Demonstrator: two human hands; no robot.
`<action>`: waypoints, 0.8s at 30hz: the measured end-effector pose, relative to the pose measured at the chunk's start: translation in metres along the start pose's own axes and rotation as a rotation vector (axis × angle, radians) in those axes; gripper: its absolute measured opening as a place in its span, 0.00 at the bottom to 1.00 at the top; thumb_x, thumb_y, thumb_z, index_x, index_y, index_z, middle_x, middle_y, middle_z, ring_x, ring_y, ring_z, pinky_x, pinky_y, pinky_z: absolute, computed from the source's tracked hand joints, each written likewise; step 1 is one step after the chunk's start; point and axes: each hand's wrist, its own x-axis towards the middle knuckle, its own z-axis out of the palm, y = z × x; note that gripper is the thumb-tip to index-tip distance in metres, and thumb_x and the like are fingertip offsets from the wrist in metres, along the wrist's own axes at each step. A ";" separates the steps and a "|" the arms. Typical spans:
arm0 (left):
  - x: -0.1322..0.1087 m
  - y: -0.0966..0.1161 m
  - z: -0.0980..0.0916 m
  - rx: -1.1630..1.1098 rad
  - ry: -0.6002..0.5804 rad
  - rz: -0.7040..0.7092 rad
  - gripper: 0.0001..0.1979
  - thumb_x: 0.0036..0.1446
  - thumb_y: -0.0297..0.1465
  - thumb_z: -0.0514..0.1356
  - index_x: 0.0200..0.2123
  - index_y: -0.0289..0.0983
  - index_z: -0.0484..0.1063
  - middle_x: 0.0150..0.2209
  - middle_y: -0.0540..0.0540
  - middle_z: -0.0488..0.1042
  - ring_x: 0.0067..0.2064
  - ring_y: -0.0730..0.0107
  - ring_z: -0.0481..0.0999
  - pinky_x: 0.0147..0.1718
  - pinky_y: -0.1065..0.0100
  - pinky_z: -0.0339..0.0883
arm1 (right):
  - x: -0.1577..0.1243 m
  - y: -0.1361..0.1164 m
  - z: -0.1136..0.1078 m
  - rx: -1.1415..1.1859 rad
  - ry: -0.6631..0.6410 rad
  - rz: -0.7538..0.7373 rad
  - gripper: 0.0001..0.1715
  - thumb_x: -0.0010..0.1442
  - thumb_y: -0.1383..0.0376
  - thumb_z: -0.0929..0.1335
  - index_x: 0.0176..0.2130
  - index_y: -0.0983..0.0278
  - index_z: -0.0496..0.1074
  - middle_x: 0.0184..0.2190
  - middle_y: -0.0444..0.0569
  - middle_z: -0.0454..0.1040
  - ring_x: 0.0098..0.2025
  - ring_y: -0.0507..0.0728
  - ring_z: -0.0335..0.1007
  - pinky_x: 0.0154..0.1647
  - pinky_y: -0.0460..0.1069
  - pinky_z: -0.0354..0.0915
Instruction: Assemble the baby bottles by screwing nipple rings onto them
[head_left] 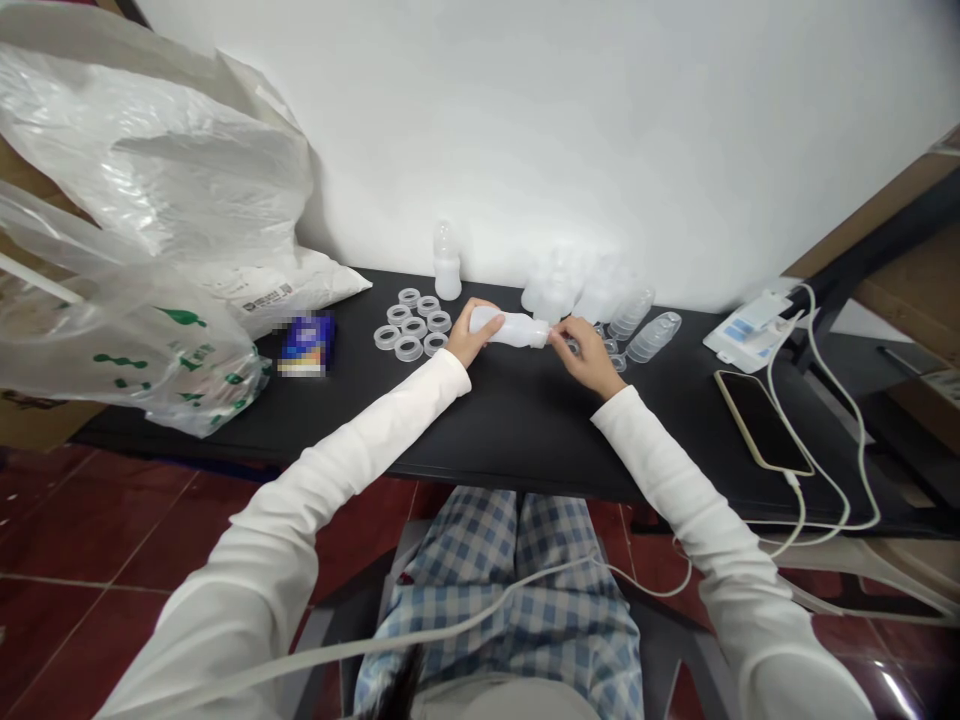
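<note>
One white bottle (pixel 514 328) held sideways over black table (pixel 525 430): left hand (pixel 470 340) wrapped round base end, right hand (pixel 589 360) in narrow pinch at collar end, detail between fingertips too small to tell. Clockwise from bottle: frosted pieces (pixel 559 290) at 2 o'clock, clear domed caps (pixel 654 337) at 3, phone (pixel 765 422) at 4, clear rings (pixel 412 334) at 9, upright capped bottle (pixel 448 277) between 10 and 11.

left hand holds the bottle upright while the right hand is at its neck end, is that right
Not upright: the head view shows the bottle held sideways in the left hand. The right hand is indeed at its neck end.
</note>
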 end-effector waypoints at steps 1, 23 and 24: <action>-0.001 0.002 0.000 0.027 -0.015 0.054 0.32 0.47 0.61 0.65 0.40 0.41 0.70 0.38 0.46 0.74 0.35 0.68 0.76 0.33 0.67 0.72 | 0.000 0.000 0.000 0.006 -0.008 0.007 0.31 0.67 0.39 0.59 0.30 0.59 0.70 0.29 0.47 0.71 0.35 0.58 0.65 0.42 0.55 0.63; 0.001 -0.001 -0.006 0.041 -0.101 0.227 0.30 0.52 0.59 0.63 0.45 0.39 0.71 0.45 0.43 0.75 0.43 0.64 0.76 0.44 0.64 0.70 | -0.001 -0.004 -0.006 -0.166 -0.037 -0.107 0.19 0.62 0.47 0.70 0.42 0.59 0.73 0.35 0.49 0.74 0.39 0.61 0.69 0.43 0.56 0.62; 0.001 0.000 -0.006 0.040 -0.113 0.243 0.30 0.52 0.58 0.63 0.45 0.39 0.70 0.45 0.43 0.75 0.44 0.63 0.76 0.44 0.64 0.70 | -0.001 -0.003 -0.006 -0.143 -0.037 -0.107 0.19 0.62 0.47 0.70 0.40 0.60 0.73 0.33 0.48 0.72 0.37 0.60 0.68 0.43 0.55 0.62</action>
